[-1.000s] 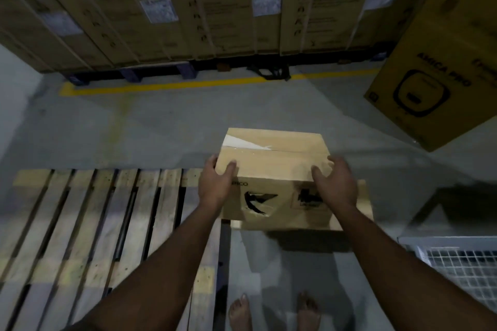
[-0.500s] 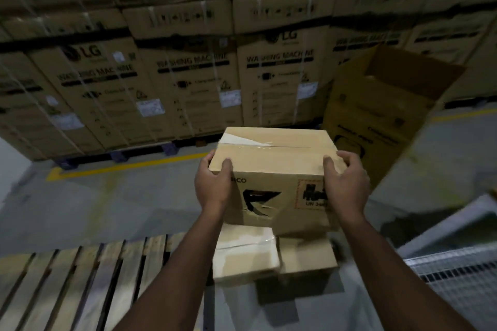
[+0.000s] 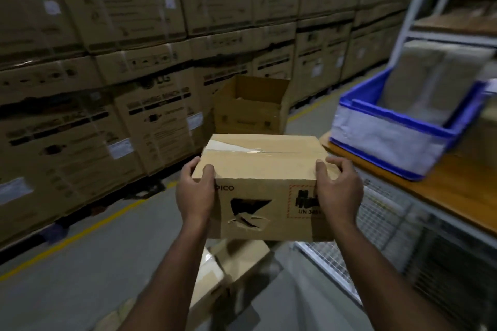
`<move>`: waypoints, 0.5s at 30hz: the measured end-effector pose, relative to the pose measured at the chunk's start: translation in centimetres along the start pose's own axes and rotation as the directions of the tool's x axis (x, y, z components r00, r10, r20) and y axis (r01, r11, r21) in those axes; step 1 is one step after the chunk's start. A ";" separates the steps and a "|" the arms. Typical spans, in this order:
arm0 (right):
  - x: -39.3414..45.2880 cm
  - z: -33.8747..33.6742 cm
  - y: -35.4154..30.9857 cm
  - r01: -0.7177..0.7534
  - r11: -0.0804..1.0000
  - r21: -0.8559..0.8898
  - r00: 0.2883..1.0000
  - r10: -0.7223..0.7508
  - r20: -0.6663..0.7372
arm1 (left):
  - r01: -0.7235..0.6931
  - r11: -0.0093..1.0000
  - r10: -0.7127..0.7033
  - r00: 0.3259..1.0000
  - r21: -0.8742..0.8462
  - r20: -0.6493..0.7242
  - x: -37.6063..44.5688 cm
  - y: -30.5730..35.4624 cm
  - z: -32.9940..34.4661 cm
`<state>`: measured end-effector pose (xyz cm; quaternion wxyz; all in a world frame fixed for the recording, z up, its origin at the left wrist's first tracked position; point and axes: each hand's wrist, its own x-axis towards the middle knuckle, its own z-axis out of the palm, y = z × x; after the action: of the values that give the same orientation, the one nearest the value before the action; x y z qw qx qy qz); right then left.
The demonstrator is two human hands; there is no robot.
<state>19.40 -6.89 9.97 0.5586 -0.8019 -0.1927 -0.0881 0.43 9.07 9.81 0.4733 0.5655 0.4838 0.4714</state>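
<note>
Two hands on the cardboard box [image 3: 265,185], mid-frame, arms stretched forward. Left hand [image 3: 195,195] grips its left edge, thumb over the top. Right hand [image 3: 339,191] clamps the right edge likewise.

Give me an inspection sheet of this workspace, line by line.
Surface: grey floor with a yellow line; wooden shelf at right.
Job's things: taped box, held in the air, torn hole in its near face.
Clutter: small boxes on the floor below it; open carton beyond.
Hands: left hand and right hand grip the box's near top corners.
Cables: nothing seen.
Surroundings: stacked cartons along the left; blue bin on the shelf; wire mesh under it.
</note>
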 end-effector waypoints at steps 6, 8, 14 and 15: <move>0.8 -10.3 2.8 -0.043 0.999 -0.024 0.958 0.035 -0.284 | -0.049 0.994 0.067 0.976 -0.093 0.207 -6.9 3.1 6.4; 1.1 -13.4 3.9 -0.052 0.998 -0.031 0.934 0.038 -0.356 | -0.048 0.992 0.077 0.961 -0.115 0.265 -9.0 3.9 8.6; 2.1 -22.6 7.9 -0.073 0.995 -0.061 0.856 0.031 -0.517 | -0.066 0.977 0.137 0.921 -0.201 0.364 -15.9 6.1 15.6; 2.3 -24.2 8.6 -0.074 0.995 -0.063 0.840 0.028 -0.542 | -0.070 0.975 0.148 0.910 -0.210 0.386 -17.2 6.4 16.7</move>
<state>26.84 -31.49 12.08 0.5591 -0.7716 -0.0026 -0.3032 16.13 -9.88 13.05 0.5870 0.6277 0.2968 0.4162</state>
